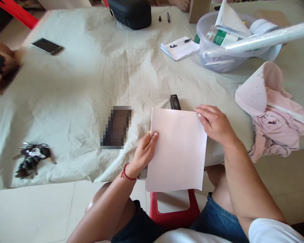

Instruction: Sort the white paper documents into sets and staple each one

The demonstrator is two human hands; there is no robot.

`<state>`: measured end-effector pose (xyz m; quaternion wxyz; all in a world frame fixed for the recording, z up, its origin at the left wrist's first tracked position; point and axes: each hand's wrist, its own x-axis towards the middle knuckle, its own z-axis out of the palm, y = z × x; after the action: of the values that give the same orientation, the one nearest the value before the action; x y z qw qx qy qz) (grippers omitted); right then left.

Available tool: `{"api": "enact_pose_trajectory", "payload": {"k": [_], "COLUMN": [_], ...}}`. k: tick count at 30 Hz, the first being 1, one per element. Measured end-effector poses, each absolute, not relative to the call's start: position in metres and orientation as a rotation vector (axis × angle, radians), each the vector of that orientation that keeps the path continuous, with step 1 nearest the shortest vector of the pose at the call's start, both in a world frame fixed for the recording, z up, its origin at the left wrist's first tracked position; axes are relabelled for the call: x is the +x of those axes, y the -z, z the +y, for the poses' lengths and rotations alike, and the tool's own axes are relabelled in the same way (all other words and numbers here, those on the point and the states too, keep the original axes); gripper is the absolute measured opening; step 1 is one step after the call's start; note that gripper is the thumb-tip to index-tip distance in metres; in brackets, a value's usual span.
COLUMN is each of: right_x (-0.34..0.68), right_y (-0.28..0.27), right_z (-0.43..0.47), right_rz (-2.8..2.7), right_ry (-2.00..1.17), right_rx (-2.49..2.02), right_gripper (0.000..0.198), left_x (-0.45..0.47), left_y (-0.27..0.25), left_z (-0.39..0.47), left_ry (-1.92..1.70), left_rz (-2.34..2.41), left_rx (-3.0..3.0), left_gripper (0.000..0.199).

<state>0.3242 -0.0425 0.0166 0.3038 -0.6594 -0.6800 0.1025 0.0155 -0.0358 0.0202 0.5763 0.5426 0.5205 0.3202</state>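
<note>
A blank sheet or thin stack of white paper (177, 152) is held up over the table's front edge. My left hand (145, 150) grips its left side, thumb on top and fingers underneath. At the upper right corner my right hand (214, 123) pinches the paper between thumb and fingers. A black stapler (175, 102) pokes out from behind the paper's top edge; the rest of it is hidden. Something small and yellow shows beside my left hand, too little of it to name.
Cloth covers the table (73, 101). On it lie a blurred-out dark rectangle (116, 128), keys (34, 158), a phone (47, 46), a black case (130, 13), a notepad (183, 50), a plastic basin (218, 60) and pink fabric (278, 125). Another person's hand (8, 60) is far left. A red stool (172, 216) stands below.
</note>
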Motion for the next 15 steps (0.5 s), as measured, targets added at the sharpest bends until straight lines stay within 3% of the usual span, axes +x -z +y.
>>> {"api": "enact_pose_trajectory", "payload": {"k": [5,12,15], "right_x": [0.329,0.325,0.316], "right_y": [-0.012,-0.007,-0.013], "right_z": [-0.041,-0.037,-0.037], "right_rz": [-1.438,-0.992,-0.858], "right_ry": [-0.563,-0.994,-1.146], "right_rx": [-1.749,-1.571,-1.482], "right_gripper": [0.033,0.043,0.038], "left_x": [0.016,0.012,0.011], "left_y": [-0.020,-0.016,-0.017], "left_z": [-0.036,-0.037,-0.036], "left_ry": [-0.771,-0.778,-0.783], "left_rz": [1.210,1.270,1.272], "left_rx": [1.300,1.199,1.128], "left_gripper": [0.067,0.068,0.064]}}
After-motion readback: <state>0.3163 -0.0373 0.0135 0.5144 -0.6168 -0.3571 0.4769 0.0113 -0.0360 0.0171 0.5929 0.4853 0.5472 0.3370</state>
